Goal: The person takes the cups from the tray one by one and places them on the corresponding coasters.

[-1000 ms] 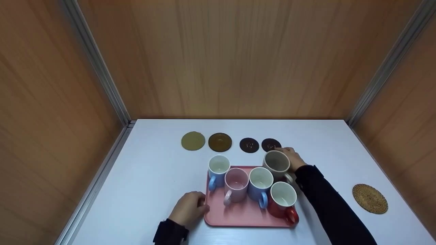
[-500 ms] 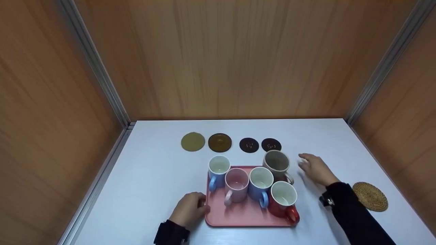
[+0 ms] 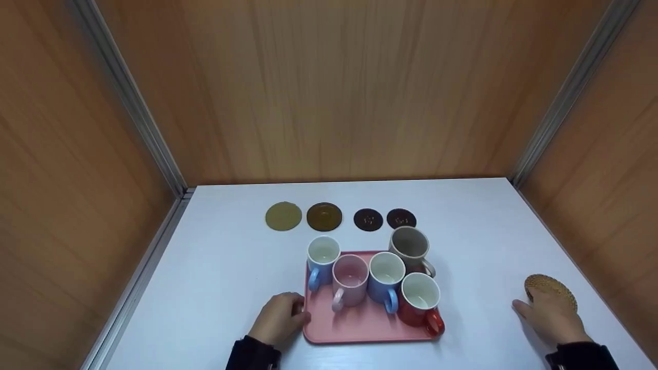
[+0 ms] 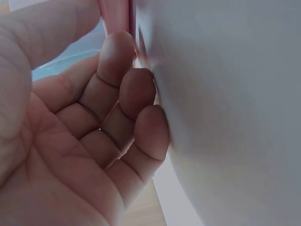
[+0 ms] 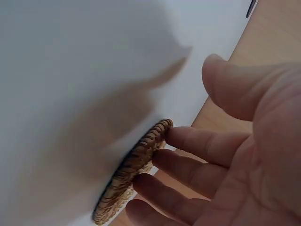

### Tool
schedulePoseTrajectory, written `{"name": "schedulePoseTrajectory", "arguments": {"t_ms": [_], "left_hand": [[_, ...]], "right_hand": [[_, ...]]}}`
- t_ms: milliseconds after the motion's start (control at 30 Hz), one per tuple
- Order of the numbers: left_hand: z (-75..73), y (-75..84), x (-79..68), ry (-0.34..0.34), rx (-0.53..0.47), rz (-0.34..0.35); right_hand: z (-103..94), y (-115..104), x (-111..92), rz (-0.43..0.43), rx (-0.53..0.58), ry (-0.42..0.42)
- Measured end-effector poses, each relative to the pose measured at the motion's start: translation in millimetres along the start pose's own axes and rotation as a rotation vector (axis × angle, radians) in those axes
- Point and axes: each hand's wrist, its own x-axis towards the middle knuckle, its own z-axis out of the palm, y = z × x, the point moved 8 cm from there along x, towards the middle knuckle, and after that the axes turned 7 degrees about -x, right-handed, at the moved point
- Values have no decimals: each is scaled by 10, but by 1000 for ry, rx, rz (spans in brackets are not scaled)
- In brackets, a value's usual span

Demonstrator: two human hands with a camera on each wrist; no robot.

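Head view: pink tray (image 3: 367,326) on the white bench (image 3: 221,252).
Left hand (image 3: 280,317): fingers bent, holding the tray's left edge with the thumb.
Right hand (image 3: 554,317): fingers nearly straight, tips touching the woven coaster (image 5: 136,165), thumb spread away; nothing gripped.
Coaster position: on the bench, well apart, right of the tray.
Mugs (image 3: 351,290): upright; two blue, one pink, one red, one grey at the tray's back right corner.
Far row: four round coasters (image 3: 368,220) behind the tray.

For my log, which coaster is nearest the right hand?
The tan woven coaster, partly covered by the right hand; the other four coasters lie in a row beyond the pink tray.
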Motion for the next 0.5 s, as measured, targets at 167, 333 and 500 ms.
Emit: {"name": "schedulePoseTrajectory", "arguments": {"t_ms": [167, 333, 500], "left_hand": [[-9, 16, 6, 0, -4, 14], [-10, 18, 1, 7, 1, 23], [-53, 53, -18, 37, 25, 23]], "right_hand": [[38, -41, -56, -33, -22, 36], [63, -12, -80, -15, -6, 25], [22, 16, -93, 3, 25, 104]]}}
